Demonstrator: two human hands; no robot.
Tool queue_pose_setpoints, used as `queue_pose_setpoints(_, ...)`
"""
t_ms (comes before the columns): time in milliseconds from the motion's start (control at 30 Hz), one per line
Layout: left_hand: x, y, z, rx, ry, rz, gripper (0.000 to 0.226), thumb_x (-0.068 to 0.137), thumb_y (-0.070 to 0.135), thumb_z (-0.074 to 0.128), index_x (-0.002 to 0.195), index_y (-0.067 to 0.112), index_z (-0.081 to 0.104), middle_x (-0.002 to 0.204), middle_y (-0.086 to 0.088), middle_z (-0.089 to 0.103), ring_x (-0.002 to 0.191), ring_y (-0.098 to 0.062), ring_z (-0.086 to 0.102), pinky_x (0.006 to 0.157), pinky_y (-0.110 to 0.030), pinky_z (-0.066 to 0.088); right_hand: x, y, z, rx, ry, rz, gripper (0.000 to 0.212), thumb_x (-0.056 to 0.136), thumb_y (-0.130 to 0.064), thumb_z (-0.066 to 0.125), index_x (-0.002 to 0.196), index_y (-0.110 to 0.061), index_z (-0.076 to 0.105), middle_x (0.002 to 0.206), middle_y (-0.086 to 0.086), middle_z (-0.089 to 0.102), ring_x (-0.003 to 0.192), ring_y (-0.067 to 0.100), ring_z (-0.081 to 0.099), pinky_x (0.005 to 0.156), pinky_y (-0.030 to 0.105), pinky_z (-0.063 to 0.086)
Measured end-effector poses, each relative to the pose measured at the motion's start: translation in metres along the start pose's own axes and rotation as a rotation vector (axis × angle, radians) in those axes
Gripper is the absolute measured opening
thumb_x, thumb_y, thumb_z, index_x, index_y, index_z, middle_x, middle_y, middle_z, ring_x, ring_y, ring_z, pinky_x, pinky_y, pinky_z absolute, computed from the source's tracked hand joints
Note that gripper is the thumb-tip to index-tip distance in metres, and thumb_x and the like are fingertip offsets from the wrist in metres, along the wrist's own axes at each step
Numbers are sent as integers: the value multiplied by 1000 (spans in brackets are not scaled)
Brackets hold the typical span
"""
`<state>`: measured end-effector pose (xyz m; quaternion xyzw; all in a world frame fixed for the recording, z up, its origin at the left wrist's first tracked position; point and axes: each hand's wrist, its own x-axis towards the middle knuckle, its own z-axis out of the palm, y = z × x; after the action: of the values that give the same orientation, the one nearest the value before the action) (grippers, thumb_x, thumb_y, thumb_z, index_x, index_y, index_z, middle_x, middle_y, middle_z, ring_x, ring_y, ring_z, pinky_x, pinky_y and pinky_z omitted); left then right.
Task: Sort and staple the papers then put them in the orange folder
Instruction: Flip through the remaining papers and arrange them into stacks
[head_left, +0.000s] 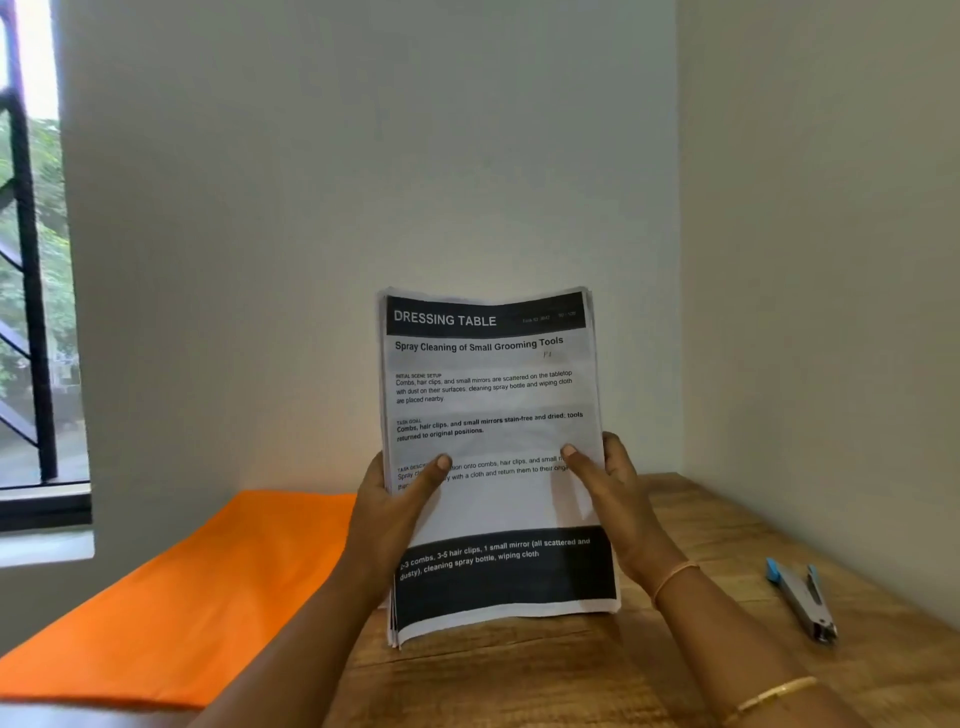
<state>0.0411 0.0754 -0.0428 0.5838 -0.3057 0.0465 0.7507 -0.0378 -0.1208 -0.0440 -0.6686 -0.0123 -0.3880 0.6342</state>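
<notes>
A stack of printed papers (491, 395) stands upright with its bottom edge on the wooden table (701, 525); the top sheet is headed "DRESSING TABLE". My left hand (395, 504) grips the stack's left edge, thumb across the front. My right hand (605, 483) grips the right edge the same way. The orange folder (197, 597) lies flat on the table to the left of the papers. A grey and blue stapler (802, 600) lies on the table to the right, apart from both hands.
White walls close in behind and to the right of the table. A window with a dark frame (36, 312) is at the far left. Bare wood shows between the papers and the stapler.
</notes>
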Motion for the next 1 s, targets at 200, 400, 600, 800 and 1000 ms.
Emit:
queue_pose_setpoints(200, 2, -2, 0, -118, -58, -87, 49, 69, 30, 68, 115, 17, 55, 104, -8, 70, 90, -28, 69, 74, -41, 57, -1, -1, -4, -11, 42, -11, 28, 94, -29, 51, 119, -19, 44, 107, 0, 60, 89, 7, 60, 63, 14, 48)
queue_pose_setpoints(400, 1, -7, -2, 25, -58, -71, 19, 83, 18, 64, 100, 18, 56, 91, -5, 71, 73, -18, 71, 60, -29, 58, 1, 3, -3, -27, 36, -2, 21, 93, -17, 55, 113, -19, 48, 109, 1, 63, 97, 15, 62, 73, 23, 51)
queue_pose_setpoints(600, 1, -3, -1, 109, -32, 58, 13, 87, 17, 61, 98, 22, 58, 93, -2, 70, 78, -15, 70, 63, -26, 58, 2, 0, -4, -2, 48, 10, 18, 94, -6, 51, 109, -15, 51, 108, 4, 64, 94, 18, 63, 71, 25, 52)
queue_pose_setpoints(800, 3, 4, -4, 38, 27, 88, 17, 81, 20, 67, 97, 22, 61, 91, -2, 71, 78, -17, 70, 65, -29, 59, -1, -9, 0, 73, 27, -22, 13, 94, -10, 50, 103, -20, 50, 103, 3, 63, 91, 17, 62, 67, 24, 52)
queue_pose_setpoints(1000, -1, -1, -6, 113, -91, -26, 19, 79, 24, 67, 97, 20, 60, 91, -2, 71, 76, -12, 69, 60, -21, 56, -4, -3, 0, 60, 13, 12, 20, 93, -7, 52, 106, -23, 54, 104, 0, 65, 90, 14, 63, 68, 21, 50)
